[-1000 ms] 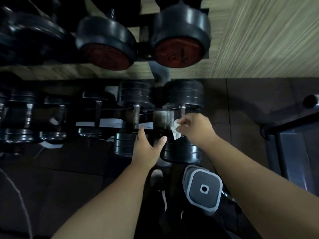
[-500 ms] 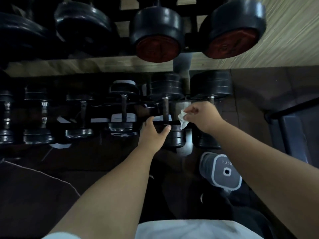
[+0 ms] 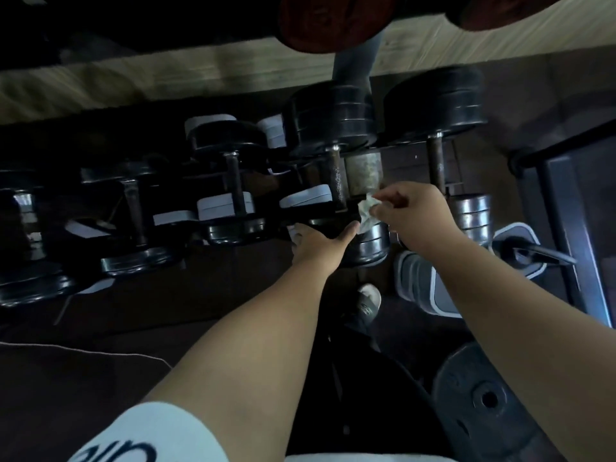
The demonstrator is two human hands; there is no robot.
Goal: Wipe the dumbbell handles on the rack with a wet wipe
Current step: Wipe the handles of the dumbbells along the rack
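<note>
- Your right hand (image 3: 415,213) has the wet wipe (image 3: 367,211) crumpled up and pinched between thumb and fingertips, sitting just right of the dumbbell handle (image 3: 336,181), near its lower end, not clearly touching it.
- Compared with 0.5 s ago, the wipe is still in that same pinch, but the whole view has swung down and in, so the rack (image 3: 363,171) fills way more of the shot now.
- Your left hand (image 3: 316,243) has pushed forward onto the lower weight plates (image 3: 368,245) of that same dumbbell, fingers spread and curling over the edge. Before, it was cupped just short of them.
- The red-faced dumbbells (image 3: 320,25) on the upper tier, fully visible earlier, are now cropped at the top edge.
- The next handle (image 3: 436,161) over to the right is bare, nothing on it.
- A grey-and-white shoe (image 3: 420,281) sits on the floor under your right wrist, and a loose weight plate (image 3: 483,398) has come into view bottom right.
</note>
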